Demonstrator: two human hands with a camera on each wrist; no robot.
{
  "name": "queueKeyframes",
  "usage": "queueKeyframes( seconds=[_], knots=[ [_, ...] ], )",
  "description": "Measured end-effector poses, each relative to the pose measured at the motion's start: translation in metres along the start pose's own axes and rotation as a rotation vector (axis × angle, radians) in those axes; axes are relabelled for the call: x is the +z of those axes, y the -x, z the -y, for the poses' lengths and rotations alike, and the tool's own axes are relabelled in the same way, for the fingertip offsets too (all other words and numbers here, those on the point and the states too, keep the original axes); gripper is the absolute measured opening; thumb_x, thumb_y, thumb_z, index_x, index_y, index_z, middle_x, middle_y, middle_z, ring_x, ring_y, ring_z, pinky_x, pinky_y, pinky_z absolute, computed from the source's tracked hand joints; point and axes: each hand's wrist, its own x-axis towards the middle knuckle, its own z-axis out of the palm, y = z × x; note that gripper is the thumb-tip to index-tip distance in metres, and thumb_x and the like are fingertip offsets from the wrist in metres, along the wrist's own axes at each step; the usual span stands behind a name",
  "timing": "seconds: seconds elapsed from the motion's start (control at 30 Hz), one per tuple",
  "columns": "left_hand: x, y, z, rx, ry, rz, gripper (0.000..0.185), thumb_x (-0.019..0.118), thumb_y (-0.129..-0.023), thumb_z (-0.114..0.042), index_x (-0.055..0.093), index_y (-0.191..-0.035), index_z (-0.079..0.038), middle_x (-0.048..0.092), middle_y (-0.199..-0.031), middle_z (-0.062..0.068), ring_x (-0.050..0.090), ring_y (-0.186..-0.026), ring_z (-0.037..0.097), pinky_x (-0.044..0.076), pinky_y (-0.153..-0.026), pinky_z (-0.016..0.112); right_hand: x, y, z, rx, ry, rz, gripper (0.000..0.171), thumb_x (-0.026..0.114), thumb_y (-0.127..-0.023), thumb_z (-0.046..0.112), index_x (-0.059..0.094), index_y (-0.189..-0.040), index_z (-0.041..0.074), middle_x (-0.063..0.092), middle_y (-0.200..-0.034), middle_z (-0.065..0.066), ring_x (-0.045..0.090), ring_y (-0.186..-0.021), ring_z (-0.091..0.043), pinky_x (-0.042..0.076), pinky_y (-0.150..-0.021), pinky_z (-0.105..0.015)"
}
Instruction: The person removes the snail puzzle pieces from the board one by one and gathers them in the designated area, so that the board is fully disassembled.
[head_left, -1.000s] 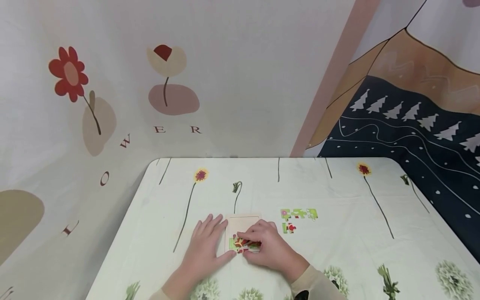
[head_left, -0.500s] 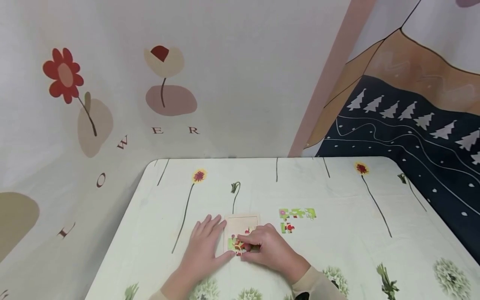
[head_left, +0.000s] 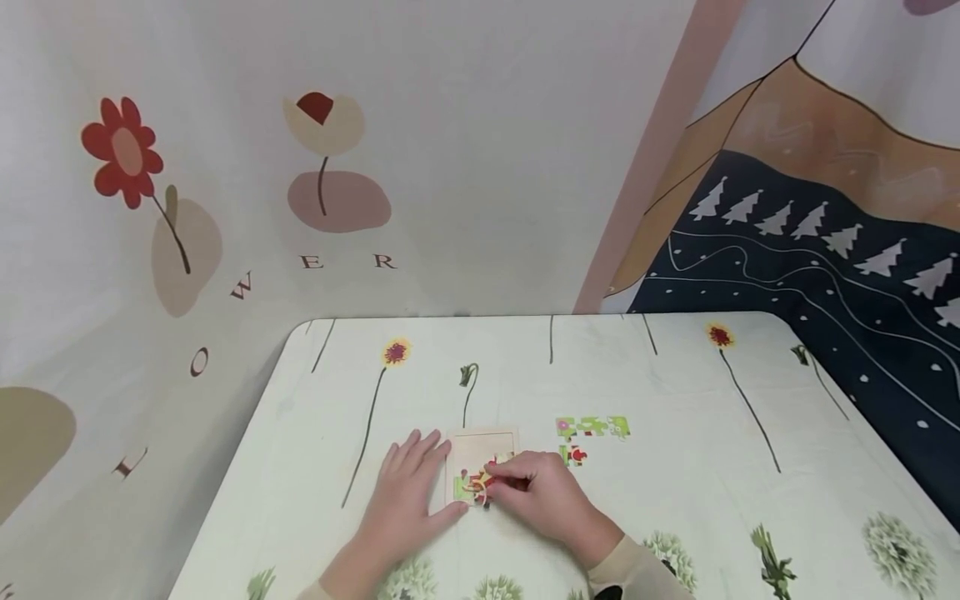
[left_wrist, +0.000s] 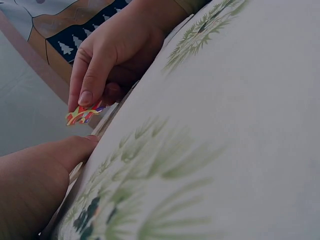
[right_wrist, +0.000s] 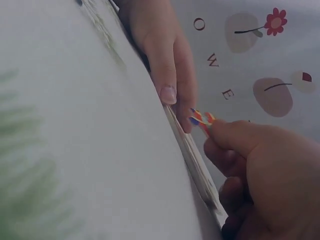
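Note:
A small wooden puzzle tray (head_left: 480, 443) lies on the flower-print tablecloth (head_left: 675, 500), with a few coloured pieces set in its near left part. My left hand (head_left: 411, 492) lies flat beside the tray's left edge, fingers straight, thumb against the tray's near corner (right_wrist: 170, 95). My right hand (head_left: 536, 492) pinches a red, yellow and blue puzzle piece (left_wrist: 82, 114) between thumb and forefinger, lifted slightly above the tray (right_wrist: 201, 119). Two groups of loose pieces, a green strip (head_left: 592, 427) and a red-and-green piece (head_left: 573, 455), lie just right of the tray.
The table's far edge meets a cloth backdrop (head_left: 315, 167) printed with flowers and letters. A dark cloth with white trees (head_left: 825, 250) hangs at the right. Bare tablecloth stretches to the right and the far side of the tray.
My right hand has lifted one piece off the tray's near edge and drawn it slightly up and left. The left hand has stayed put.

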Motion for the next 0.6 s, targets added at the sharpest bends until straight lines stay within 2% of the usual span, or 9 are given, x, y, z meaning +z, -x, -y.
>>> queueKeyframes(
  seconds=[0.07, 0.13, 0.2, 0.4, 0.6],
  knots=[
    [0.001, 0.0, 0.0, 0.0, -0.003, 0.0, 0.087, 0.062, -0.078, -0.068, 0.046, -0.145, -0.015, 0.038, -0.152, 0.006, 0.025, -0.142, 0.033, 0.014, -0.114, 0.056, -0.005, 0.001, 0.0, 0.079, -0.001, -0.029, 0.022, 0.079, -0.081, 0.023, 0.077, -0.102, 0.023, 0.065, -0.077, 0.017, 0.054, -0.061, -0.004, 0.049, -0.052, -0.021],
    [0.001, 0.0, 0.001, -0.003, -0.002, -0.001, 0.086, 0.063, -0.078, -0.067, 0.046, -0.144, -0.015, 0.037, -0.152, 0.006, 0.025, -0.142, 0.033, 0.014, -0.114, 0.056, -0.011, 0.003, -0.002, 0.121, 0.008, -0.058, 0.022, 0.079, -0.08, 0.023, 0.077, -0.102, 0.023, 0.064, -0.075, 0.017, 0.053, -0.059, -0.005, 0.048, -0.05, -0.021],
    [0.001, 0.0, 0.001, -0.005, -0.001, -0.003, 0.086, 0.064, -0.078, -0.067, 0.046, -0.144, -0.015, 0.037, -0.152, 0.006, 0.025, -0.142, 0.033, 0.013, -0.114, 0.055, -0.018, 0.006, -0.004, 0.135, 0.03, -0.091, 0.022, 0.08, -0.08, 0.022, 0.077, -0.102, 0.023, 0.062, -0.071, 0.017, 0.051, -0.057, -0.005, 0.046, -0.05, -0.022],
    [0.001, 0.001, 0.001, -0.004, 0.01, -0.006, 0.085, 0.065, -0.078, -0.065, 0.047, -0.144, -0.014, 0.038, -0.151, 0.006, 0.025, -0.142, 0.033, 0.013, -0.114, 0.056, -0.04, 0.017, -0.011, 0.091, 0.041, -0.183, 0.024, 0.08, -0.08, 0.018, 0.077, -0.104, 0.018, 0.054, -0.064, 0.014, 0.044, -0.055, -0.006, 0.042, -0.048, -0.022],
    [0.002, 0.0, 0.001, -0.009, 0.01, 0.002, 0.085, 0.064, -0.078, -0.066, 0.046, -0.144, -0.015, 0.038, -0.151, 0.005, 0.024, -0.143, 0.032, 0.013, -0.115, 0.054, -0.068, 0.028, -0.017, 0.204, 0.086, -0.229, 0.025, 0.078, -0.082, 0.023, 0.076, -0.106, 0.022, 0.061, -0.069, 0.014, 0.048, -0.056, -0.009, 0.043, -0.049, -0.023]
  ],
)
